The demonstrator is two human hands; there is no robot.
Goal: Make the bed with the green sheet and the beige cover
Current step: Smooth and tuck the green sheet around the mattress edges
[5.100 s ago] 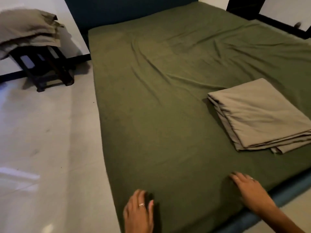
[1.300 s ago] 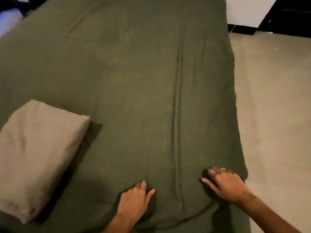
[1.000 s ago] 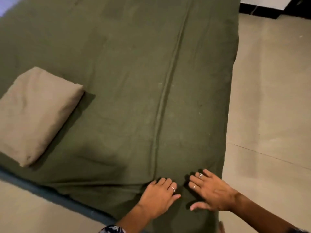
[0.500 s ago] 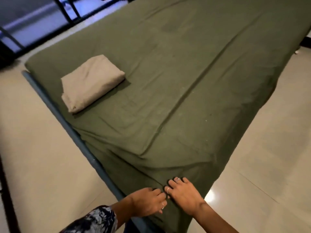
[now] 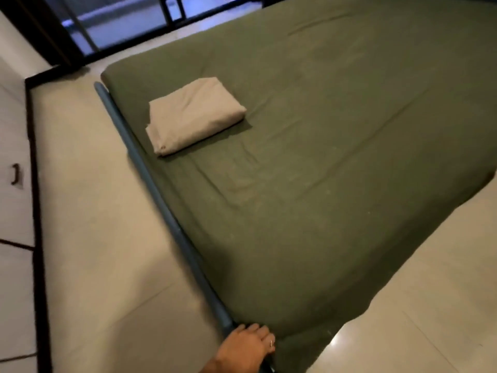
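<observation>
The green sheet (image 5: 336, 162) lies spread over the whole mattress, with light creases near its middle. A folded beige cover (image 5: 193, 114) rests on the sheet near the left edge. At the bottom of the view, my left hand (image 5: 247, 345) is at the near corner of the bed. Its fingers curl over the sheet's corner where the sheet meets the frame. My right hand is out of view.
A blue bed frame rail (image 5: 150, 179) runs along the mattress's left side. Beige tiled floor (image 5: 94, 238) surrounds the bed. A white cabinet with a dark handle (image 5: 15, 173) stands at the far left. A dark-framed glass door (image 5: 121, 20) is at the back.
The view has swung further around the bed's corner. My right hand has left the view. My left hand now holds the sheet's corner alone, and the creases look flatter.
</observation>
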